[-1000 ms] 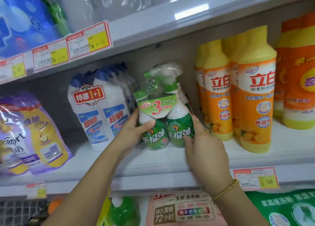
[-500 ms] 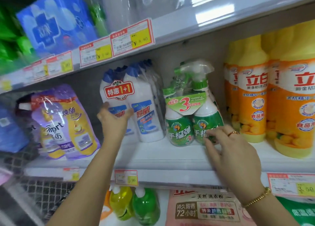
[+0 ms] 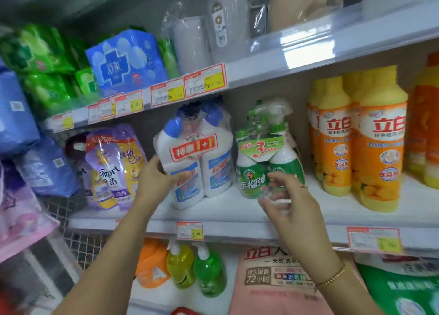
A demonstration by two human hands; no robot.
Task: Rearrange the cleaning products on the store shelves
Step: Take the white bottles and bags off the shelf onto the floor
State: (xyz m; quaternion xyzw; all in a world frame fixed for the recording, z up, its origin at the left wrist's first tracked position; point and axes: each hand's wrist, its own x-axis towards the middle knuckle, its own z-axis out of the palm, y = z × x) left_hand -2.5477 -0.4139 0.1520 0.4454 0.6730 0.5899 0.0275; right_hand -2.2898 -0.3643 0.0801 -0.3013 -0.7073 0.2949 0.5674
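White store shelf (image 3: 237, 216): left hand (image 3: 154, 179) grips the twin-pack (image 3: 197, 162), right hand (image 3: 292, 207) hovers loosely open.

On the shelf (image 3: 237, 230), twin-bottle pack (image 3: 197, 162) stands left of spray-bottle pack (image 3: 259, 165), detergent bottles (image 3: 377, 148) rightmost.

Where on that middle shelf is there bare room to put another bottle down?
Bare shelf lies between the green pack and the yellow bottles, and in a strip along the front edge. Leftward it is crowded: the white pack, gripped by the left hand, is close to the pouches.
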